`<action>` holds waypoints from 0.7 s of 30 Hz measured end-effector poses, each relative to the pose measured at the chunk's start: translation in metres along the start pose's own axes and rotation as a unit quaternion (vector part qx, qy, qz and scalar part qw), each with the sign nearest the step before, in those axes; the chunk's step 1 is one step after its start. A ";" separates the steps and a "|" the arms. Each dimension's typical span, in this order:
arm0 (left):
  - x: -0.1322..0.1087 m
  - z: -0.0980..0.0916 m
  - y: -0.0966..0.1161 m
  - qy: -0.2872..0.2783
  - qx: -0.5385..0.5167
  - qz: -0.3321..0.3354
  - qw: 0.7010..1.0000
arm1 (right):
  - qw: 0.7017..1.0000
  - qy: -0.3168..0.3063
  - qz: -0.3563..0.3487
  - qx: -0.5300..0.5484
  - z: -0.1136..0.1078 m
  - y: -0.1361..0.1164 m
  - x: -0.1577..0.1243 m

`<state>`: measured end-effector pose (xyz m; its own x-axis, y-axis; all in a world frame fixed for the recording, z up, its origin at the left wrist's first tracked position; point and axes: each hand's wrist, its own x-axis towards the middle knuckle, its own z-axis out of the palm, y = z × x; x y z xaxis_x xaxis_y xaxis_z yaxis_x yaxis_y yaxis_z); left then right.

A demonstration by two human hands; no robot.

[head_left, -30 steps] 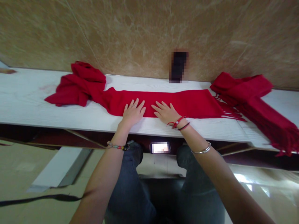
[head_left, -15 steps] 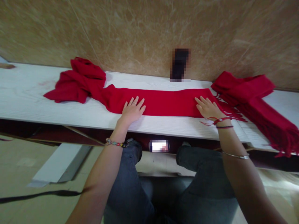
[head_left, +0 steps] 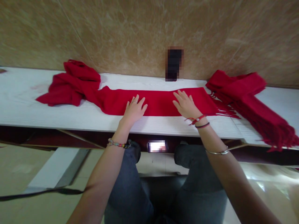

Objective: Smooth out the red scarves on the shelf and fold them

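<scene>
A long red scarf [head_left: 158, 101] lies stretched flat along the white table [head_left: 28, 109], its left end bunched in a heap [head_left: 70, 84] and its fringe to the right. My left hand [head_left: 134, 109] rests flat on the scarf's near edge, fingers spread. My right hand [head_left: 185, 104] lies flat on the scarf further right, fingers spread, a short way from the fringe. Neither hand grips anything.
A second red scarf [head_left: 252, 99] lies folded at the table's right end, hanging over the edge. A dark blurred object [head_left: 174, 63] leans against the marbled wall behind. My knees and a lit small screen [head_left: 157, 146] are under the table.
My right hand slid right along the scarf to near the fringe, then came partway back left. My left hand stayed put.
</scene>
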<state>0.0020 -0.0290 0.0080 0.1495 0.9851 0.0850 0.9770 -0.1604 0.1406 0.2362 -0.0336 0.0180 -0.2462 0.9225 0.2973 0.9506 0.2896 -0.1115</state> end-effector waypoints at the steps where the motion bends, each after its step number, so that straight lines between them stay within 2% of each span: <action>1: 0.000 0.001 0.003 -0.008 0.003 0.002 1.000 | 0.999 -0.015 -0.026 0.011 0.003 -0.010 0.001; 4: 0.000 0.004 0.008 -0.029 0.024 0.000 0.999 | 0.995 -0.065 -0.073 0.008 0.012 -0.028 0.001; 8: -0.001 0.007 0.006 -0.031 0.045 0.002 0.998 | 0.987 -0.128 -0.094 -0.034 0.017 -0.027 -0.003; 15: -0.001 0.009 0.004 -0.026 0.059 0.006 0.998 | 0.982 -0.124 -0.096 -0.106 0.008 0.001 -0.013; 21: -0.002 0.008 0.004 -0.025 0.049 0.005 0.998 | 0.989 -0.111 -0.011 -0.099 0.004 0.049 -0.016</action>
<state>0.0070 -0.0311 0.0001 0.1641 0.9858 0.0362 0.9853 -0.1656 0.0425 0.2857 -0.0331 0.0040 -0.2813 0.9563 0.0804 0.9576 0.2743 0.0878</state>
